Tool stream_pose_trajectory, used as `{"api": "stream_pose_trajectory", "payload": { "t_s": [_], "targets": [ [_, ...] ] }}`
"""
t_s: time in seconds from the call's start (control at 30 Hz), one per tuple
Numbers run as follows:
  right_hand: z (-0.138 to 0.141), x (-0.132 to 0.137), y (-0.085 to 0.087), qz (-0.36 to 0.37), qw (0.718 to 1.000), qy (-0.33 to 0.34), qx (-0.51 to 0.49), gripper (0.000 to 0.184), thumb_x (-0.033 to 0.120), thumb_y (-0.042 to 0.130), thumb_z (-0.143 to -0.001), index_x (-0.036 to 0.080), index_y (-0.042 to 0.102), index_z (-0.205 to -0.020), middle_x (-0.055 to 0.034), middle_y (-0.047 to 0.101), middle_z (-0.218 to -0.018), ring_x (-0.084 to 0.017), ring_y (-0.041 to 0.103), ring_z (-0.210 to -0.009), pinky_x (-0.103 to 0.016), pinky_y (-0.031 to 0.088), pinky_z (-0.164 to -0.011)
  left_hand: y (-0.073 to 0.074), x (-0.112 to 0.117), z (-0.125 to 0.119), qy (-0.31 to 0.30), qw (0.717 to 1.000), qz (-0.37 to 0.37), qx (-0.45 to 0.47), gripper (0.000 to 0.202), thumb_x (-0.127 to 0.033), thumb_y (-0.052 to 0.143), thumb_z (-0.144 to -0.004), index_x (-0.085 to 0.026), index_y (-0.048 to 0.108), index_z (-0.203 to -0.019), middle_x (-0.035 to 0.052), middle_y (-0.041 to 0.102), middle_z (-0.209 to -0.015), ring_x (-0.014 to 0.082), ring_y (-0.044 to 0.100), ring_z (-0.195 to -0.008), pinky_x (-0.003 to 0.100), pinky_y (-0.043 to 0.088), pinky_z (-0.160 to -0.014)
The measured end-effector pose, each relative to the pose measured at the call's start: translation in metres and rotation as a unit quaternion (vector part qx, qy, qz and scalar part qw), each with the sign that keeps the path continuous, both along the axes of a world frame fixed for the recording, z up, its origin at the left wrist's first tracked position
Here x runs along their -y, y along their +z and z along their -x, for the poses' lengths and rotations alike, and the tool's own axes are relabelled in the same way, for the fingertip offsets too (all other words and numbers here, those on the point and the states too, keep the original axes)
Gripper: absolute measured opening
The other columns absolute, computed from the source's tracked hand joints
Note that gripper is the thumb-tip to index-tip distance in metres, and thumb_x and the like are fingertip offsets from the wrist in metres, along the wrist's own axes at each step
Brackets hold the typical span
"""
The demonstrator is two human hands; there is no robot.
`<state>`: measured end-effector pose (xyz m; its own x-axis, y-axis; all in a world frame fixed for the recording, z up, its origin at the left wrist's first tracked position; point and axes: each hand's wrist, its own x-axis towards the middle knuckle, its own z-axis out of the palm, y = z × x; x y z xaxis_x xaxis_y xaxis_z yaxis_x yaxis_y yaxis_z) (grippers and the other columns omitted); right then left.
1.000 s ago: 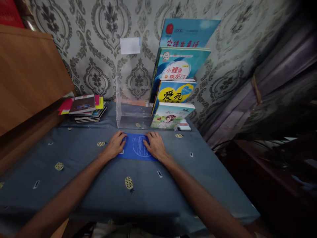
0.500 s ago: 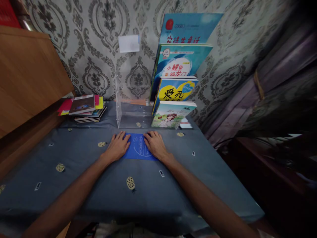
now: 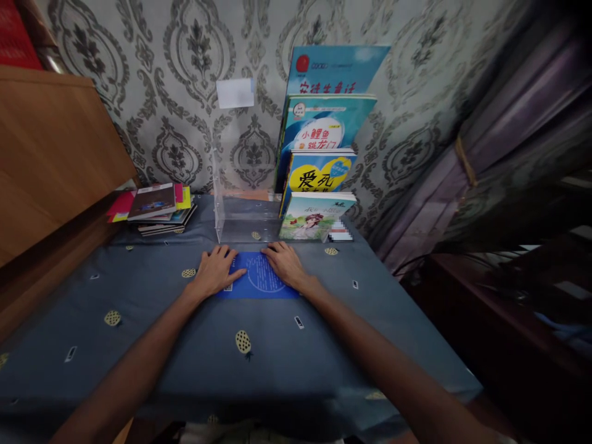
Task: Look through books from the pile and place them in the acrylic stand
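A thin blue printed card or booklet [image 3: 259, 276] lies flat on the dark patterned tablecloth, a round frame of white text facing up. My left hand [image 3: 213, 271] rests palm-down over its left end, with the thumb spread onto the blue surface. Over the upper right part lies my right hand [image 3: 287, 266], its fingers stretched out flat. Just beyond both hands stands a clear acrylic rack [image 3: 250, 229]. Several books in a stepped row fill its right side, the front one a light green-and-white book [image 3: 311, 223].
On the left, a pile of books [image 3: 160, 209] sits beside a wooden cabinet [image 3: 55, 148]. A white paper label [image 3: 235, 93] shows at the upper rear of the rack, before the patterned wall. A tied curtain [image 3: 444, 160] hangs to the right of the tablecloth [image 3: 194, 351].
My left hand has shifted a little left and its thumb has spread, showing more of the blue piece's left end. My right hand has slid slightly left. The view has tilted a bit.
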<state>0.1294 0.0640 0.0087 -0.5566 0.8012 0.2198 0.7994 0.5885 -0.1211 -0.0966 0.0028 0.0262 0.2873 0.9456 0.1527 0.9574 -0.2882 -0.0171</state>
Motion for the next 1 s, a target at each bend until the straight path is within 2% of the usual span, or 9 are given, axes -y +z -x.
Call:
{"api": "stream_pose_trajectory", "payload": {
  "t_s": [0.17,0.33,0.43,0.67,0.8,1.0],
  "targets": [
    [0.017,0.014,0.002,0.005,1.000,-0.013,0.000,0.036,0.018,0.044,-0.099,0.021,0.065,-0.128,-0.0137,0.064,-0.130,-0.028,0.055,-0.122,-0.045,0.043,-0.103,-0.002,-0.002,0.000,0.004,1.000,-0.003,0.005,0.052,-0.063,0.048,-0.093,-0.021,0.058,-0.121,0.0129,0.057,-0.119,0.0320,0.050,-0.112,0.047,0.043,-0.091],
    [0.050,0.037,-0.012,0.042,0.994,0.077,-0.070,0.049,0.014,0.040,-0.097,0.018,0.048,-0.145,-0.0128,0.054,-0.147,-0.022,0.046,-0.138,-0.042,0.035,-0.115,-0.006,-0.002,0.002,0.001,1.000,-0.005,-0.007,0.045,-0.055,0.048,-0.095,-0.021,0.058,-0.124,0.0133,0.056,-0.120,0.0329,0.049,-0.113,0.048,0.043,-0.090],
    [0.056,0.043,-0.018,0.062,0.987,0.108,-0.099,0.052,0.014,0.036,-0.097,0.016,0.042,-0.149,-0.0124,0.050,-0.150,-0.020,0.040,-0.143,-0.042,0.030,-0.120,-0.007,-0.003,0.002,0.002,1.000,-0.007,-0.016,0.043,-0.052,0.046,-0.097,-0.021,0.058,-0.123,0.0135,0.056,-0.121,0.0330,0.049,-0.111,0.048,0.043,-0.088],
    [0.034,0.041,-0.019,0.072,0.987,0.093,-0.107,0.047,0.026,0.035,-0.102,0.015,0.045,-0.147,-0.0141,0.050,-0.150,-0.022,0.038,-0.145,-0.045,0.031,-0.120,-0.005,0.000,0.001,0.007,1.000,-0.008,-0.019,0.048,-0.058,0.048,-0.095,-0.021,0.058,-0.123,0.0133,0.056,-0.121,0.0330,0.049,-0.112,0.047,0.042,-0.090],
    [0.012,0.040,-0.016,0.072,0.992,0.053,-0.089,0.047,0.025,0.038,-0.101,0.010,0.046,-0.145,-0.0169,0.049,-0.150,-0.023,0.039,-0.144,-0.046,0.030,-0.120,-0.006,0.000,0.000,0.016,0.999,-0.016,-0.023,0.052,-0.062,0.045,-0.095,-0.021,0.059,-0.123,0.0129,0.057,-0.120,0.0324,0.050,-0.112,0.046,0.042,-0.090],
    [-0.024,0.035,-0.015,0.054,0.996,-0.016,-0.070,0.047,0.026,0.040,-0.101,0.010,0.048,-0.144,-0.0167,0.050,-0.149,-0.026,0.040,-0.144,-0.049,0.031,-0.120,-0.004,0.002,-0.002,0.025,0.999,-0.010,-0.025,0.055,-0.063,0.044,-0.095,-0.021,0.059,-0.127,0.0136,0.059,-0.121,0.0324,0.052,-0.112,0.047,0.043,-0.092]
  ]
}}
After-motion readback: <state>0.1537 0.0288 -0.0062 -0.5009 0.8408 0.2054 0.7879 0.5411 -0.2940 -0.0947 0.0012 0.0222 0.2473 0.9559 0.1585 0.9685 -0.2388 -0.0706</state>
